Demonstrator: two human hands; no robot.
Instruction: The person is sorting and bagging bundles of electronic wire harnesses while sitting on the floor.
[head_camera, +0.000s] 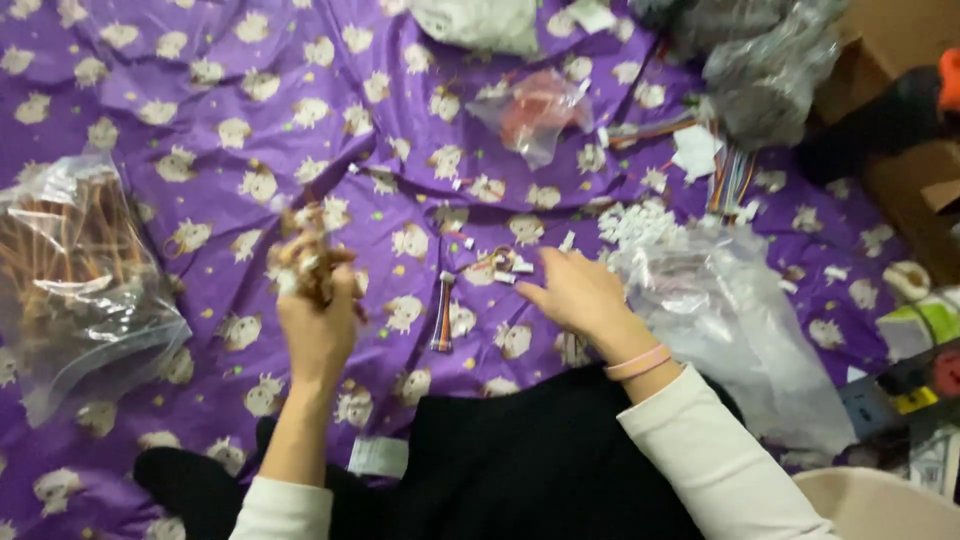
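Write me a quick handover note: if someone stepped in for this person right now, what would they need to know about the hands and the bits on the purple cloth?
Left hand: raised, closed around a bundle of small wired connectors.
Right hand: open, fingers reaching to loose connectors on the purple cloth.
Nearby: one striped wire piece between the hands, a pile of white plugs, a clear bag right, a bag of brownish wires left.
Done: one bundle gathered. Left: loose pieces on the cloth.
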